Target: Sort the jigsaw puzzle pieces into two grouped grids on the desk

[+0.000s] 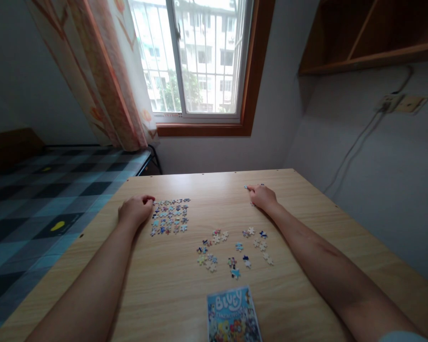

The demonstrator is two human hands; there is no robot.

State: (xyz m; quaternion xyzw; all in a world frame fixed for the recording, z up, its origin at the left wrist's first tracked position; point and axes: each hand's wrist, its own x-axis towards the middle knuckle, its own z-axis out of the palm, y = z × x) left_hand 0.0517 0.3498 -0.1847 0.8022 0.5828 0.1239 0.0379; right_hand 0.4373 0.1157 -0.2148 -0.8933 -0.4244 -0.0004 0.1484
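On the left of the table, jigsaw puzzle pieces (170, 214) lie apart in neat rows, forming a block. My left hand (137, 209) rests at the far left corner of that block, fingers bent together; what is between the fingertips, if anything, is too small to tell. Farther right, near the back edge, my right hand (263, 195) is closed with a small light-blue puzzle piece (246, 187) at its fingertips. Another piece or two show partly around this hand. Loose puzzle pieces (238, 246) lie scattered between my forearms, some picture side up, others showing pale backs.
A puzzle box (232, 314) with a colourful cartoon cover lies at the near edge of the wooden table (157, 285). Left of the table is a bed (57, 190) with a checked cover. Behind are a window (207, 61) and a curtain (107, 71); a shelf (374, 52) hangs at right.
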